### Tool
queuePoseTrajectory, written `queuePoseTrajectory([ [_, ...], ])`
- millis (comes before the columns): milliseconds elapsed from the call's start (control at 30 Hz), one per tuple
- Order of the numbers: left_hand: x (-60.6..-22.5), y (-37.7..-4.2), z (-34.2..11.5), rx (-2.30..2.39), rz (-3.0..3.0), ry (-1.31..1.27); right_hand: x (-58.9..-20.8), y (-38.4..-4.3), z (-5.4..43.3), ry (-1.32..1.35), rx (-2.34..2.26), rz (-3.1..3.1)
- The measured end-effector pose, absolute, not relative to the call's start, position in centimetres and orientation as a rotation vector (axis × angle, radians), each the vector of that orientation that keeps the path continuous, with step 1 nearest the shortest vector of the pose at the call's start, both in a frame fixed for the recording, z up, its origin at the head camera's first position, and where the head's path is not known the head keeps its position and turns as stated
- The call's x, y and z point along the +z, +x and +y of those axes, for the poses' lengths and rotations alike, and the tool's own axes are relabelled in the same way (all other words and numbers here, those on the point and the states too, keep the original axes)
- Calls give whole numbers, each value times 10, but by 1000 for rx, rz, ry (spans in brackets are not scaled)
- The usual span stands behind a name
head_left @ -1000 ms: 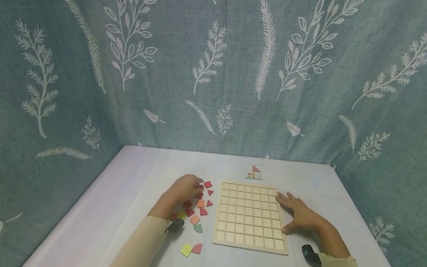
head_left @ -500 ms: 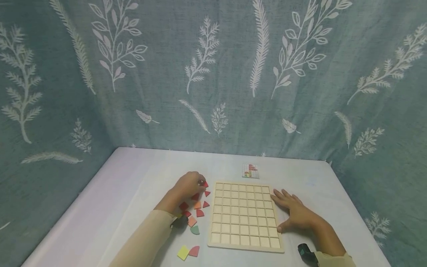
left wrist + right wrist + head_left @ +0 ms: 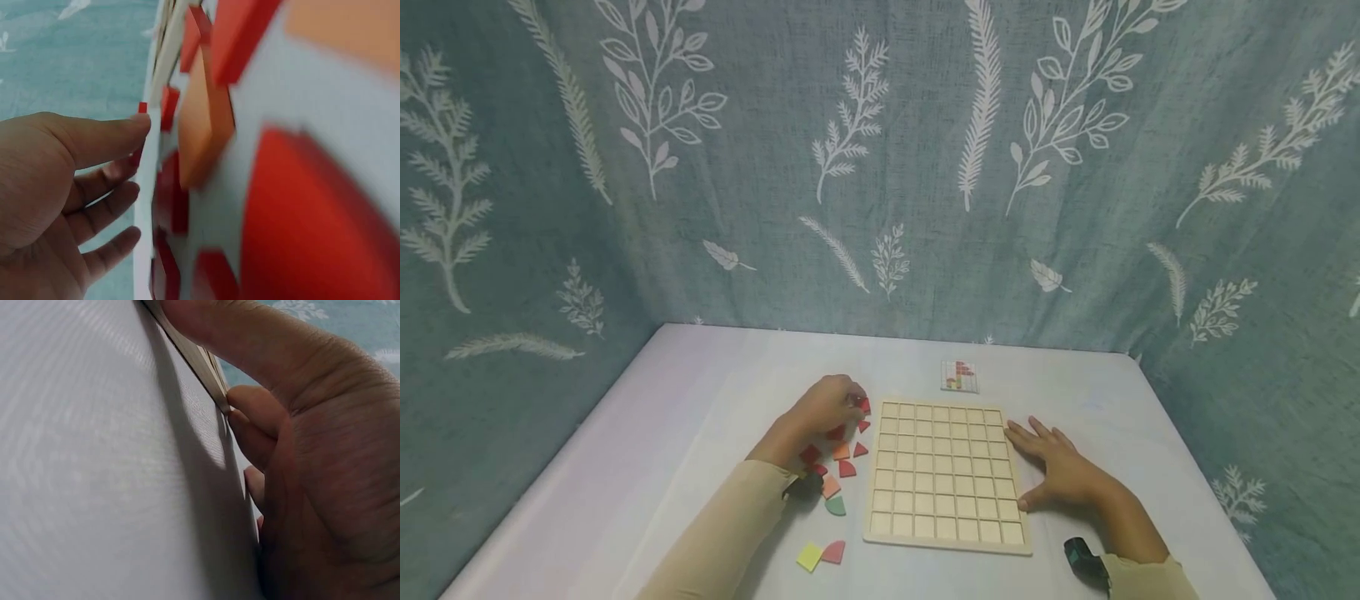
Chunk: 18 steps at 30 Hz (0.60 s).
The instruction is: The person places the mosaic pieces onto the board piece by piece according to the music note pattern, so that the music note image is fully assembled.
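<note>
**A fingertip hold in close quarters**

The left hand (image 3: 827, 406) pinches a red piece (image 3: 142, 107) between thumb and index finger, its other fingers apart. The piece is just off the upper left corner of the wooden grid board (image 3: 947, 546); whether it is fully clear of the worktop (image 3: 760, 375), I cannot tell. The right hand (image 3: 1063, 471) is spread, thumb and fingertips touching the board's right edge.

The likeliest trouble is a slip: little of the piece shows past the thumb, so a loose pinch could let it twist or drop. Neighbours are another risk — a red triangle (image 3: 864, 426) and an orange square (image 3: 841, 451) lie near enough that a low wrist or trailing finger might scatter them. The board could also skid sideways if the right hand pushed harder, since nothing visible braces its left side.
</note>
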<state>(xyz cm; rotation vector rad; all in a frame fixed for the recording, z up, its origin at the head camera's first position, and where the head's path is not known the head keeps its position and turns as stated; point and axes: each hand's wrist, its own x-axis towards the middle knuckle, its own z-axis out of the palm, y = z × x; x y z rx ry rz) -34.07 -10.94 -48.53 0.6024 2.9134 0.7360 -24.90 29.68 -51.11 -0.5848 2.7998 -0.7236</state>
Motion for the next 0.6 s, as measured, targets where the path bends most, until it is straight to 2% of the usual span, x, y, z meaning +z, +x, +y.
queuePoseTrajectory([
  [200,-478,-341,-93,774,2870,883,-510,-251,298,-577,-721,2807],
  [600,-482,-349,-41,743,2776,1020,-511,-249,297,-598,-748,2799],
])
